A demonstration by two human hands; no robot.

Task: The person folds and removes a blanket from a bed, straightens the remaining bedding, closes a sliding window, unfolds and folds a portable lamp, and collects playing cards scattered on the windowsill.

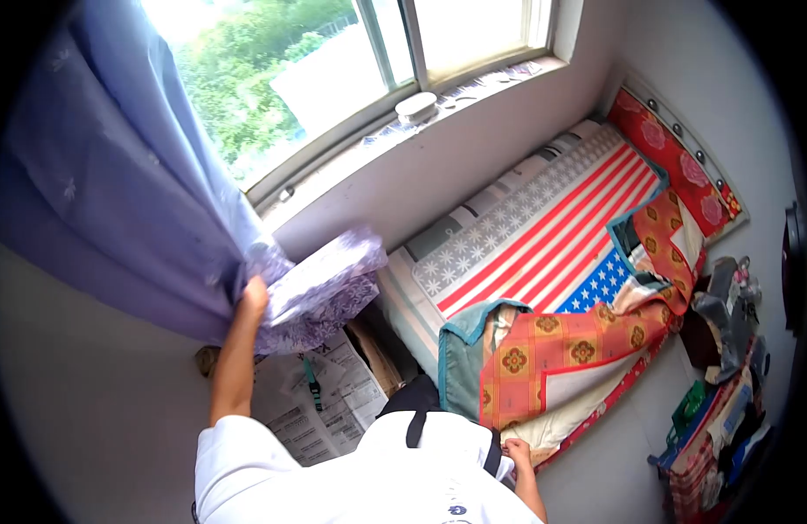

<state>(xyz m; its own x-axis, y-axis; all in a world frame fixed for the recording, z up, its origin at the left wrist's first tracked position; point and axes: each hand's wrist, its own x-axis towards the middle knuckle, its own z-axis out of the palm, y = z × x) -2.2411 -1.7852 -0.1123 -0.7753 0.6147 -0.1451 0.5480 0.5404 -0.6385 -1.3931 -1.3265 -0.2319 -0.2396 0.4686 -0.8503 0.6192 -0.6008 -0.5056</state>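
My left hand [255, 297] is closed around the gathered edge of a purple curtain [132, 183] at the left of the window. The curtain's patterned lower part [325, 275] flares out to the right of the hand, slightly blurred. Low in the view, my right hand [516, 452] hangs beside my white shirt, near the edge of an orange patterned quilt [552, 349]. Its fingers are curled, and what they hold, if anything, I cannot make out. The quilt lies folded back across the bed.
A bed with a striped, starred sheet [543, 227] runs along the wall under the window. A white oval box [415, 108] stands on the sill. Newspaper and a watch [312, 382] lie below the curtain. Clothes [713, 428] are piled at the right.
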